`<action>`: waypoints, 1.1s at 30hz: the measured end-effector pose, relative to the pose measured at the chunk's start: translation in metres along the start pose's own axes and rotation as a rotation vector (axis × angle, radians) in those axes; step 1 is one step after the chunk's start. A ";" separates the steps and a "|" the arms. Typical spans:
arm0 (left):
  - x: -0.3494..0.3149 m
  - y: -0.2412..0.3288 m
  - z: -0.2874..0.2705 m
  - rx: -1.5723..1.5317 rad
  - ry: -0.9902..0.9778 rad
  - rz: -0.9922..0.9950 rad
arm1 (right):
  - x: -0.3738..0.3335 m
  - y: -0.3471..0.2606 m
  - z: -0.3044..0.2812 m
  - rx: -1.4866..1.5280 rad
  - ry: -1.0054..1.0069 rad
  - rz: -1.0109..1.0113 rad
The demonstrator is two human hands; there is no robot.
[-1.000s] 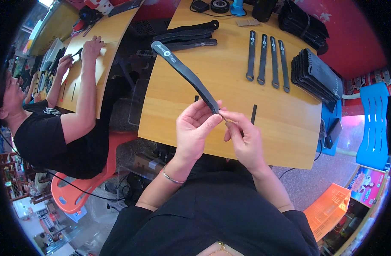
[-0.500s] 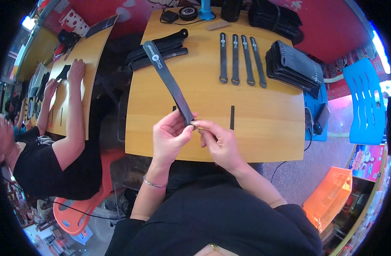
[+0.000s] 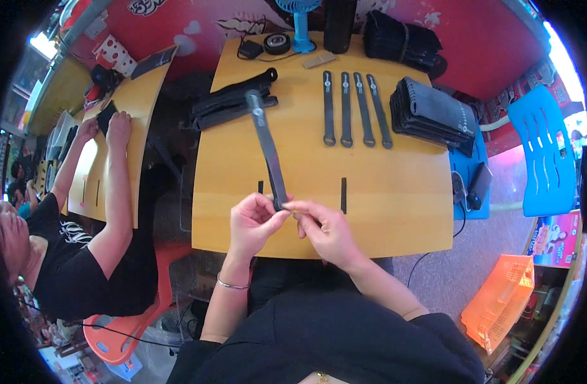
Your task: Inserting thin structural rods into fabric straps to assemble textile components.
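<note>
Both hands pinch the near end of a long black strap point(image 3: 268, 150) that slants up over the table point(image 3: 396, 217) — left hand point(image 3: 253, 221) and right hand point(image 3: 325, 230) closed on it. Four finished-looking straps point(image 3: 356, 110) lie in a row beyond; stacks point(image 3: 428, 109) apparently wait — work seems partway.

The black strap point(image 3: 266, 144) now stands steeper from the pinch, its far end swung closer to upright; both hands' fingertips have drawn closer at its near end.
</note>
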State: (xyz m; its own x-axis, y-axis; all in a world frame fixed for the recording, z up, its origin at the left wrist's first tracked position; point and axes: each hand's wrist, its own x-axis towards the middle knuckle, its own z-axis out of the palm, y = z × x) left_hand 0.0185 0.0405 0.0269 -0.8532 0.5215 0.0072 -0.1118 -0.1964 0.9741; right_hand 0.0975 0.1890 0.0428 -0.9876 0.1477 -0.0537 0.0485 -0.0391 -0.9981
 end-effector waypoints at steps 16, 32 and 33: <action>-0.008 0.005 -0.022 -0.117 -0.180 0.063 | -0.006 -0.013 0.002 0.052 -0.178 0.072; -0.051 0.031 -0.031 0.172 -0.361 -0.142 | -0.032 -0.028 -0.012 0.086 -0.383 0.276; -0.051 0.030 -0.029 0.120 -0.346 -0.164 | -0.033 -0.028 -0.012 0.081 -0.353 0.271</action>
State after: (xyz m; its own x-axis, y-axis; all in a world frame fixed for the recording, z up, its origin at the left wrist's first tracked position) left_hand 0.0436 -0.0163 0.0497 -0.6050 0.7905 -0.0953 -0.1548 0.0007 0.9879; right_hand 0.1310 0.1968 0.0724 -0.9319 -0.2240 -0.2851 0.3147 -0.1089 -0.9429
